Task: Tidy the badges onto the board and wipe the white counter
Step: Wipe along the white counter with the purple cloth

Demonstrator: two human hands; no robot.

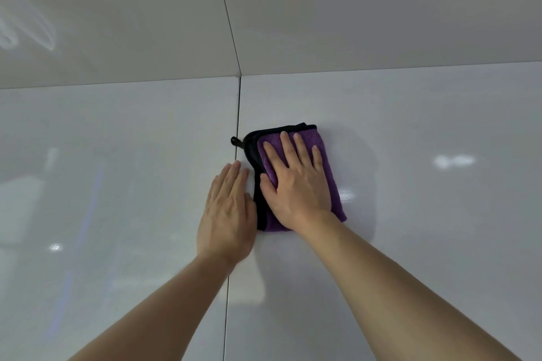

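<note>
From the head camera I see my right hand (296, 184) lying flat on a folded purple cloth (328, 184), its fingers (286, 149) straight and spread apart, pressing the cloth down onto the white counter (117, 184). The cloth has a black edge and a small black loop (236, 141) that sticks out at its far left corner, right over the dark seam (237, 114) between two counter panels. My left hand (227, 211) rests flat on the counter just beside the cloth, fingers straight and close together, its thumb side touching the black edge; it holds nothing. No badges and no board show in this view, so I cannot say where they stand; I judge that the wiping step is in hand. The risk I see is the loop catching in the seam if I push the cloth leftward, which could drag the fold open. With only a flat palm on it, the cloth could also slide out from under my hand on this glossy surface and leave streaks.
</note>
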